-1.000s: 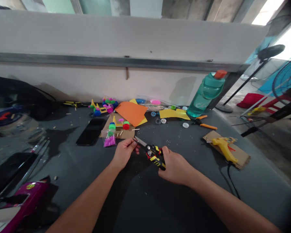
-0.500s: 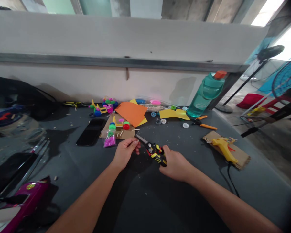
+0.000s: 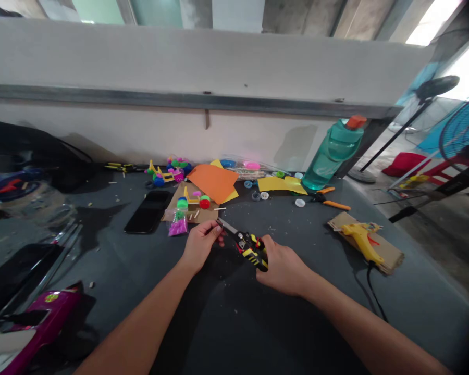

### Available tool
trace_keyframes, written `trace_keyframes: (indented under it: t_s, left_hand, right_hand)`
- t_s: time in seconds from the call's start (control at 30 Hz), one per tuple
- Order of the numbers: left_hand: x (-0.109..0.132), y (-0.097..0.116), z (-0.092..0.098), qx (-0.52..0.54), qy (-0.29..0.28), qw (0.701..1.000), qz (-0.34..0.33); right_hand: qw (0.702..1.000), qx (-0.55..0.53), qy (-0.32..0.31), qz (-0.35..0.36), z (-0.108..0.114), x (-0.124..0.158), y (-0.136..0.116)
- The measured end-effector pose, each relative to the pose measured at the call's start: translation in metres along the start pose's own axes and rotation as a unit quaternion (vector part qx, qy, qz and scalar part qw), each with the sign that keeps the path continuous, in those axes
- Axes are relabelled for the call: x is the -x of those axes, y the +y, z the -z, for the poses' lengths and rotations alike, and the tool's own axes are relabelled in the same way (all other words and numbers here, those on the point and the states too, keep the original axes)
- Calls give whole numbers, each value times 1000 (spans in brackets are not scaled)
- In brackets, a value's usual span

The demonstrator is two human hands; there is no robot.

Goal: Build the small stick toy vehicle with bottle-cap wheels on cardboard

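My right hand (image 3: 283,265) is closed round the black-and-yellow handles of a pair of snips (image 3: 247,245), whose silver blades point up-left. My left hand (image 3: 201,240) pinches something small at the blade tips; I cannot make out what it is. Both hands hover just above the dark grey table (image 3: 234,323), near its middle. Just beyond my left hand lie a small bag of pink bits (image 3: 177,226) and a piece of cardboard (image 3: 187,205) with coloured caps on it.
A black phone (image 3: 148,211) lies left of the cardboard. Orange paper (image 3: 213,181), yellow paper (image 3: 281,184) and bottle caps sit at the back. A teal water bottle (image 3: 330,153), orange-handled pliers (image 3: 330,200) and a yellow glue gun (image 3: 361,237) on cardboard are on the right. A purple object (image 3: 35,325) lies at lower left.
The snips have shifted slightly back and forth at my left fingertips. Both hands stay in nearly the same place.
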State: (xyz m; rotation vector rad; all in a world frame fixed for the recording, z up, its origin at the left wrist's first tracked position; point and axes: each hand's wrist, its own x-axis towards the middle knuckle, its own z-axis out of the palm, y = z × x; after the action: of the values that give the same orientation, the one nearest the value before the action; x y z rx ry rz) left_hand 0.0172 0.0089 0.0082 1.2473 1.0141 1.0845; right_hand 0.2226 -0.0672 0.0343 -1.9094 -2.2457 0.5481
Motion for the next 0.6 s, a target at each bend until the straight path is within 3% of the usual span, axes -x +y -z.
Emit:
trace_keyframes:
  t_s: [0.37, 0.6]
  left_hand:
    - [-2, -8, 5, -1, -3, 1000, -23]
    - [2, 0, 3, -11, 5, 1000, -21]
  right_hand:
    - [999, -13, 22, 24, -1, 3, 0]
    - [999, 13, 20, 34, 3, 6, -5]
